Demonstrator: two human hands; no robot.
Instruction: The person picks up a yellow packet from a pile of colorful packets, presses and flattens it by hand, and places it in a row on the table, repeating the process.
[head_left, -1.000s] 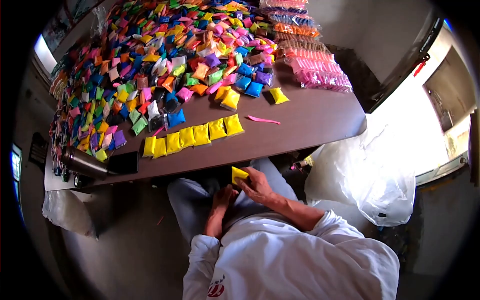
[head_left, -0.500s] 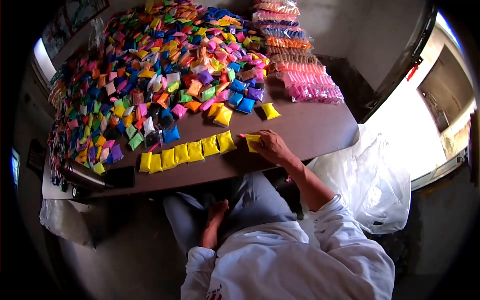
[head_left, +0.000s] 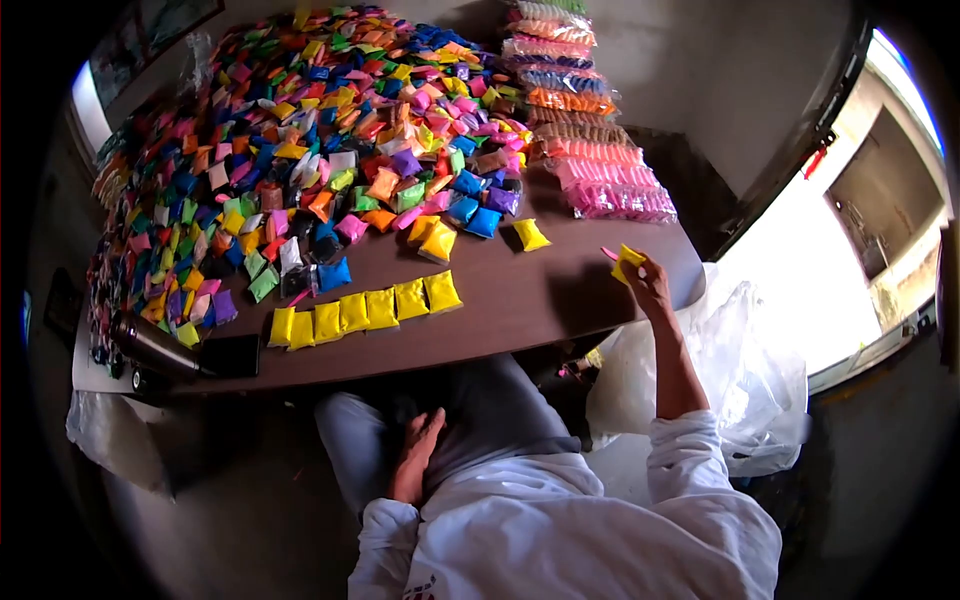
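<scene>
My right hand (head_left: 652, 284) is raised over the right end of the table, its fingers closed on a small yellow packet (head_left: 628, 262). A thin pink tip (head_left: 608, 254) sticks out beside that packet; what it belongs to is hidden. My left hand (head_left: 420, 437) rests on my lap, fingers loosely extended, holding nothing. Several yellow packets (head_left: 381, 309) lie side by side in a row near the table's front edge. A single yellow packet (head_left: 531, 235) lies apart, farther back, and another yellow packet (head_left: 438, 243) sits at the edge of the pile.
A large heap of multicoloured packets (head_left: 330, 130) covers the table's back and left. Bagged pink and orange bundles (head_left: 610, 180) are stacked at the back right. A metal flask (head_left: 155, 345) and a dark flat object (head_left: 230, 355) lie front left. A clear plastic bag (head_left: 740, 370) hangs at the right.
My right hand has lifted off the table and moved right, carrying the yellow packet and the pink tip with it. My left hand stays on my lap; its fingers show more now.
</scene>
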